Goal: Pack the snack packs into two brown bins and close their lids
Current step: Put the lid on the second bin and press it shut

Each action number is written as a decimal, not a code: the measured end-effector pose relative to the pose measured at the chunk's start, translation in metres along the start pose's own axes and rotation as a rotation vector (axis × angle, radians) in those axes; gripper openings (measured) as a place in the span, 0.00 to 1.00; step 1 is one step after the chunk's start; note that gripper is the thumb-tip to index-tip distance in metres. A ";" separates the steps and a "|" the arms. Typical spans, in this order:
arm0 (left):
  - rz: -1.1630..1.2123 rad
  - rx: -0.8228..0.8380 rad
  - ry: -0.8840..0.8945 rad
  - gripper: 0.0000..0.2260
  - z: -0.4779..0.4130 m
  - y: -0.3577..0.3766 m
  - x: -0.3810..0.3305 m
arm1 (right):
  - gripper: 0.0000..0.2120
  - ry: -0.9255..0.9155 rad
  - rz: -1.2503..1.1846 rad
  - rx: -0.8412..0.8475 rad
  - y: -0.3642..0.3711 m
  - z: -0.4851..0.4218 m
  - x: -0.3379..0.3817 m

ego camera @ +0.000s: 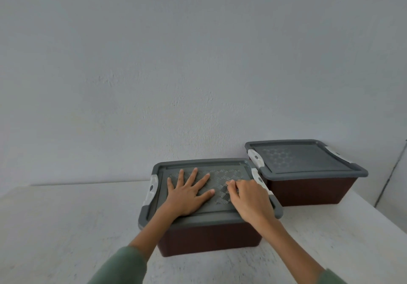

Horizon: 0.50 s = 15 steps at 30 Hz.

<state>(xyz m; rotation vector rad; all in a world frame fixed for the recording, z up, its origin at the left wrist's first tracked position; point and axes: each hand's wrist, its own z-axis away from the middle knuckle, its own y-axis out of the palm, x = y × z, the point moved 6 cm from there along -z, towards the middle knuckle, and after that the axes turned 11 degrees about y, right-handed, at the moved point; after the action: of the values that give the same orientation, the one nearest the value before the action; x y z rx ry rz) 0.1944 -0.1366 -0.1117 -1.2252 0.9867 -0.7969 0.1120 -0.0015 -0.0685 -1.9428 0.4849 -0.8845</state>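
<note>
Two brown bins stand on the white table, each covered by a grey lid with white side latches. The near bin [211,239] sits in front of me under its grey lid [204,217]. My left hand [187,193] lies flat on that lid with fingers spread. My right hand [248,200] rests on the lid's right part, fingers curled down onto the patterned surface, holding nothing. The far bin [308,190] stands to the right against the wall, its lid [304,160] down. No snack packs are visible.
The white table [66,228] extends to the left and front of the bins. A pale wall [198,63] rises directly behind them. The table's right edge runs close to the far bin, with a dark vertical line on the wall beyond it.
</note>
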 end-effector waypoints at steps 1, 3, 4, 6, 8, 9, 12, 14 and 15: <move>-0.004 -0.003 0.002 0.26 -0.007 -0.002 0.005 | 0.24 0.002 0.004 -0.003 0.004 -0.007 0.001; -0.011 -0.009 0.009 0.26 -0.020 -0.005 0.012 | 0.24 0.014 0.003 -0.008 0.010 -0.020 0.003; -0.012 -0.012 0.013 0.26 -0.027 -0.006 0.016 | 0.25 0.020 -0.003 -0.011 0.012 -0.026 0.004; -0.015 -0.017 0.019 0.26 -0.039 -0.009 0.022 | 0.25 0.031 -0.012 -0.014 0.016 -0.038 0.006; -0.014 -0.024 0.019 0.26 -0.052 -0.012 0.029 | 0.25 0.035 -0.018 -0.014 0.021 -0.051 0.008; -0.014 -0.026 0.018 0.26 -0.058 -0.013 0.032 | 0.25 0.033 -0.020 -0.014 0.023 -0.056 0.009; -0.013 -0.025 0.014 0.26 -0.074 -0.015 0.040 | 0.24 0.034 -0.032 -0.011 0.030 -0.074 0.010; -0.015 -0.026 0.009 0.26 -0.083 -0.016 0.045 | 0.24 0.042 -0.040 -0.010 0.034 -0.085 0.010; -0.015 -0.026 0.008 0.26 -0.088 -0.017 0.047 | 0.24 0.043 -0.041 -0.013 0.036 -0.089 0.010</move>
<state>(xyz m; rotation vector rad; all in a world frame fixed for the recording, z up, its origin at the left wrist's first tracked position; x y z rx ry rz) 0.1318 -0.2158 -0.1081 -1.2536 0.9983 -0.8038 0.0524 -0.0779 -0.0671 -1.9549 0.4787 -0.9526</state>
